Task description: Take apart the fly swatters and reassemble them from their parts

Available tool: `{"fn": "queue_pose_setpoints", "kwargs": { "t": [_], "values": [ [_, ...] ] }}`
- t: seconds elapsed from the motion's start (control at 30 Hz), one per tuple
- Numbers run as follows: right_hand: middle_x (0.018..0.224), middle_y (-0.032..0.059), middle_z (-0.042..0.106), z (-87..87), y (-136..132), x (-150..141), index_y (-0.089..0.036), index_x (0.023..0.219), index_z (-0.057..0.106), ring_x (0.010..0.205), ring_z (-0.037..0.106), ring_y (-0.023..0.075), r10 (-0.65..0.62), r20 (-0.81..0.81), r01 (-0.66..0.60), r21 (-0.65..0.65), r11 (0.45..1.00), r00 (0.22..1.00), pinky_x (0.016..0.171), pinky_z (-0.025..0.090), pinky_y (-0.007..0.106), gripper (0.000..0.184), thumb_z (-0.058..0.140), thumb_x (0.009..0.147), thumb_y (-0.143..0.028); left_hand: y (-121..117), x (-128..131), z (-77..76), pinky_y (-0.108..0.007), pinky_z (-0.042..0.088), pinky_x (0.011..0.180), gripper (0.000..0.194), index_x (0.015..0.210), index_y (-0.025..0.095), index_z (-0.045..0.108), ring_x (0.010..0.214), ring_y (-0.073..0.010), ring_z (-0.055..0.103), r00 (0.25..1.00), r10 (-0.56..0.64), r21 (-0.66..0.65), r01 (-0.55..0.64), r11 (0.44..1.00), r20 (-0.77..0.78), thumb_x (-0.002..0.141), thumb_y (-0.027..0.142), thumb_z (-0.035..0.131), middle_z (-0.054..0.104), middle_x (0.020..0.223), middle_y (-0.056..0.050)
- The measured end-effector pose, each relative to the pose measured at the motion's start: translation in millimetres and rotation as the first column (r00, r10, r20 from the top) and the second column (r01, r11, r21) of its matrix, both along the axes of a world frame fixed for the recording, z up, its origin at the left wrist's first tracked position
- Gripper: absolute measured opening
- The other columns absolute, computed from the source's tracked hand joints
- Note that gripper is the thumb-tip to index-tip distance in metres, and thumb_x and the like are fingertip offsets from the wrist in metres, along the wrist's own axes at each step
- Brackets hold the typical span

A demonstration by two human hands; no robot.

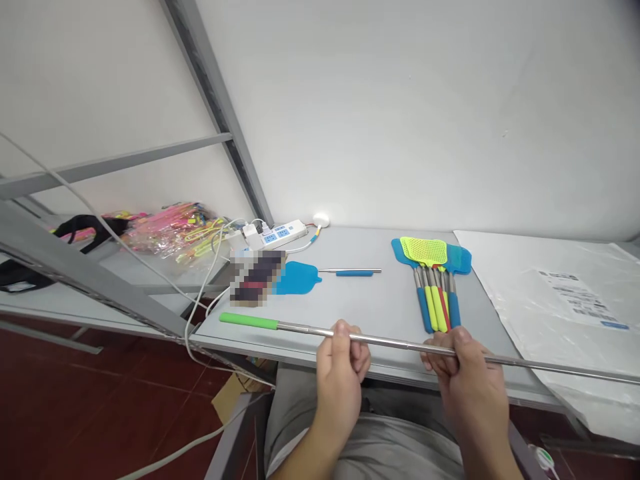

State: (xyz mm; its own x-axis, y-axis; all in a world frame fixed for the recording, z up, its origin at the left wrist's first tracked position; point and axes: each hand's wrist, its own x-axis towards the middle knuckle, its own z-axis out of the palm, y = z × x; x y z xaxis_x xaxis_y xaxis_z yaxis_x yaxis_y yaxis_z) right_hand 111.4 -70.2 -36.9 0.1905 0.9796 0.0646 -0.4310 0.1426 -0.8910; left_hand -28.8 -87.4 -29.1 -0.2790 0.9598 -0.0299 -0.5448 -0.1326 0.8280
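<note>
A long, extended telescopic rod (390, 342) with a green grip (249, 321) lies across my view, just above the table's front edge. Its right end runs out of the picture. My left hand (343, 367) pinches the metal shaft near the middle. Further right, my right hand (467, 373) also has its fingers closed around the shaft. Behind the rod is a bundle of fly swatters (435, 293), with blue and yellow mesh heads and blue, yellow and red grips. A separate blue fly swatter (297, 278) lies left of it, its shaft collapsed, partly covered by a pixelated object.
On the right, a white plastic package (555, 320) with a label overhangs the front edge. A power strip (280, 235) with plugs and cables stands at the back left. A grey metal frame (220, 113) rises beside the table; colourful bagged items (173, 230) lie beyond.
</note>
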Motion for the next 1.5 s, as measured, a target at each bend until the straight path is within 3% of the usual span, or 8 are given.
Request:
{"fn": "queue_pose_setpoints", "kwargs": {
  "t": [0.13, 0.33, 0.53, 0.7, 0.9, 1.03, 1.23, 1.5],
  "values": [
    [0.05, -0.0049, 0.031, 1.0, -2, 12, -0.02, 0.05, 0.039, 0.051, 0.037, 0.0113, -0.014, 0.045, 0.015, -0.002, 1.0, 0.999, 0.051, 0.037, 0.028, 0.049, 0.065, 0.087, -0.04, 0, -14, 6.9, -0.022, 0.018, 0.045, 0.051, 0.054, 0.018, 0.036, 0.047, -0.0066, 0.024, 0.989, 0.145, 0.0, -0.145, 0.989, 0.002, 0.093, 0.047, 0.053, 0.029, 0.054, 0.006],
    [0.052, -0.0036, 0.034, -0.6, -5, 27, -0.019, 0.051, 0.045, 0.053, 0.039, 0.012, 0.04, 0.053, -0.039, -0.025, 0.999, 0.998, 0.051, 0.038, 0.028, 0.044, 0.066, 0.086, -0.037, 2, -37, 18.3, -0.023, 0.024, 0.046, 0.048, 0.053, 0.018, 0.042, 0.047, -0.0084, 0.029, 0.971, 0.238, 0.127, -0.233, 0.964, -0.032, 0.095, 0.041, 0.05, 0.031, 0.051, 0.004],
    [0.049, -0.0073, 0.022, 5.0, 6, 31, -0.021, 0.048, 0.032, 0.047, 0.031, 0.0095, -0.12, -0.034, 0.116, -0.103, 0.988, 0.992, 0.049, 0.038, 0.027, 0.055, 0.07, 0.081, -0.042, 10, -58, 28.3, -0.023, 0.027, 0.044, 0.046, 0.053, 0.018, 0.04, 0.043, -0.0081, 0.03, 0.908, 0.42, 0.151, -0.413, 0.898, -0.012, 0.094, 0.036, 0.049, 0.032, 0.048, 0.005],
    [0.05, -0.0072, 0.026, 11.8, 10, 45, -0.021, 0.05, 0.035, 0.048, 0.034, 0.0094, -0.184, -0.012, 0.183, -0.056, 0.982, 0.983, 0.05, 0.039, 0.027, 0.052, 0.071, 0.081, -0.04, 15, -66, 31.3, -0.023, 0.026, 0.041, 0.046, 0.051, 0.019, 0.037, 0.039, -0.008, 0.029, 0.888, 0.456, 0.139, -0.445, 0.885, -0.056, 0.093, 0.035, 0.048, 0.03, 0.044, 0.006],
    [0.046, -0.0079, 0.026, 4.4, 19, 66, -0.02, 0.05, 0.03, 0.044, 0.031, 0.0078, -0.263, -0.035, 0.263, -0.02, 0.965, 0.964, 0.051, 0.038, 0.026, 0.055, 0.065, 0.086, -0.04, 17, -67, 29.4, -0.023, 0.029, 0.042, 0.037, 0.055, 0.018, 0.042, 0.04, -0.0077, 0.031, 0.868, 0.485, 0.111, -0.474, 0.873, -0.107, 0.089, 0.031, 0.052, 0.037, 0.049, 0.005],
    [0.043, -0.0089, 0.025, 1.3, 25, 76, -0.021, 0.051, 0.029, 0.04, 0.024, 0.0069, -0.304, -0.073, 0.306, 0.008, 0.952, 0.95, 0.047, 0.035, 0.025, 0.056, 0.06, 0.089, -0.047, 18, -71, 29.5, -0.025, 0.032, 0.043, 0.028, 0.061, 0.018, 0.046, 0.043, -0.0087, 0.036, 0.867, 0.482, 0.082, -0.476, 0.876, -0.122, 0.086, 0.028, 0.053, 0.043, 0.057, 0.004],
    [0.043, -0.0085, 0.027, 1.1, 28, 79, -0.02, 0.051, 0.04, 0.038, 0.025, 0.007, -0.262, -0.142, 0.267, 0.012, 0.964, 0.954, 0.049, 0.036, 0.027, 0.059, 0.047, 0.092, -0.062, 18, -80, 34.8, -0.025, 0.023, 0.042, 0.027, 0.062, 0.019, 0.042, 0.045, -0.0093, 0.028, 0.873, 0.484, 0.071, -0.48, 0.875, -0.063, 0.086, 0.027, 0.052, 0.033, 0.055, 0.004],
    [0.043, -0.0063, 0.031, 14.7, 27, 85, -0.02, 0.046, 0.039, 0.037, 0.028, 0.0079, -0.521, -0.155, 0.528, 0.007, 0.849, 0.839, 0.046, 0.031, 0.028, 0.049, 0.048, 0.093, -0.034, 20, -95, 43.0, -0.026, 0.018, 0.038, 0.032, 0.054, 0.019, 0.03, 0.041, -0.0109, 0.019, 0.8, 0.597, 0.141, -0.585, 0.798, -0.061, 0.084, 0.024, 0.04, 0.022, 0.048, 0.003]
  ]
}}
